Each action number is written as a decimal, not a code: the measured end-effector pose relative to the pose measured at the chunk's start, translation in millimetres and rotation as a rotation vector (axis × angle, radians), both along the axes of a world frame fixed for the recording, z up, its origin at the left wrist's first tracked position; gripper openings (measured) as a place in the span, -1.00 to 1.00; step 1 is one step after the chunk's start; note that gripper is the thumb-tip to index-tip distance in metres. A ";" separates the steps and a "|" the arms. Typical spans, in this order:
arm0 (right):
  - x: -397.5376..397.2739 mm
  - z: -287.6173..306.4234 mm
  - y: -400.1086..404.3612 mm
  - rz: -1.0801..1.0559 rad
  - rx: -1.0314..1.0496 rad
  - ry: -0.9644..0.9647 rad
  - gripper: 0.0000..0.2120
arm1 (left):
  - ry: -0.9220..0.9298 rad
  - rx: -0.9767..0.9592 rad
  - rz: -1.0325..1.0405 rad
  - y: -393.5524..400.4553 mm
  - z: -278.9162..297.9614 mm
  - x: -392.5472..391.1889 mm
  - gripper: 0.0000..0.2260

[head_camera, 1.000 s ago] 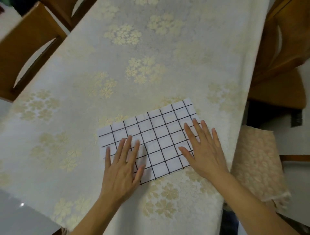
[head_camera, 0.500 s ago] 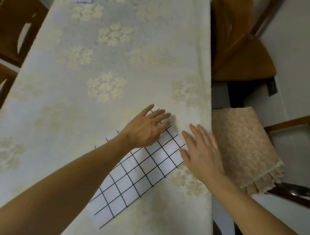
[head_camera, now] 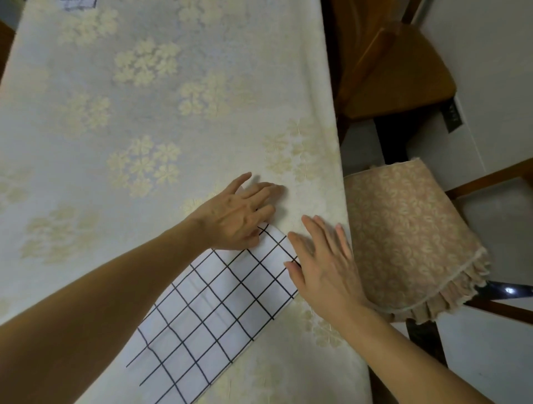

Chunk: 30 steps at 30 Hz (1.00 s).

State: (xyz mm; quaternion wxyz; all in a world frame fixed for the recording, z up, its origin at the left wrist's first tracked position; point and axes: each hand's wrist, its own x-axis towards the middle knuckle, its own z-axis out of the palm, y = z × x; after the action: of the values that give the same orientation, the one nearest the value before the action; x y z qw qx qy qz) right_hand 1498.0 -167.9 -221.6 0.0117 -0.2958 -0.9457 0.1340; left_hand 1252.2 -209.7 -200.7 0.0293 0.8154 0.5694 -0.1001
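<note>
A folded white cloth with a black grid pattern [head_camera: 213,311] lies flat on the cream flowered tablecloth [head_camera: 144,115], near the table's right edge. My left hand [head_camera: 239,214] reaches across and rests on the cloth's far right corner, fingers spread and slightly bent; whether it pinches the corner is hidden. My right hand [head_camera: 323,265] lies flat with straight fingers on the cloth's right short edge, close to the table edge.
A chair with a beige leaf-patterned, frilled seat cover [head_camera: 409,239] stands right of the table. Behind it is a wooden chair [head_camera: 403,75]. A corner of another gridded cloth [head_camera: 79,3] peeks in at the top left.
My left hand has crossed from the cloth's left part to its far right corner. My right hand has slid to the right edge. The view has swung right.
</note>
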 end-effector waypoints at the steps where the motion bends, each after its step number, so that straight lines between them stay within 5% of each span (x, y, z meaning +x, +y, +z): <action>1: -0.7 0.0 -0.2 -0.002 -0.006 0.005 -0.59 | -0.007 -0.001 -0.003 1.1 -0.3 0.9 -0.70; 10: -14.1 0.5 3.1 -0.084 -0.091 0.068 -0.60 | -0.059 0.091 -0.054 -8.5 -0.6 1.0 -0.78; 17: -34.6 1.3 7.3 -0.061 -0.194 0.214 -0.84 | -0.133 0.148 -0.065 -16.7 13.5 -5.7 -0.69; 24: -36.8 29.6 16.8 -0.026 -0.062 0.237 -0.94 | -0.130 0.138 -0.048 3.5 28.7 -12.9 -0.58; 30: -36.8 62.4 17.1 -0.015 0.013 0.272 -0.95 | -0.196 0.189 -0.101 8.6 45.3 -9.2 -0.75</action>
State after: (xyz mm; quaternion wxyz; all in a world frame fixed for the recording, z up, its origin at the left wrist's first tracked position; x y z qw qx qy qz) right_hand 1461.1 -150.8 -159.3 0.1425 -0.2822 -0.9339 0.1668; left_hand 1243.1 -201.1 -155.3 0.0029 0.8481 0.5288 0.0326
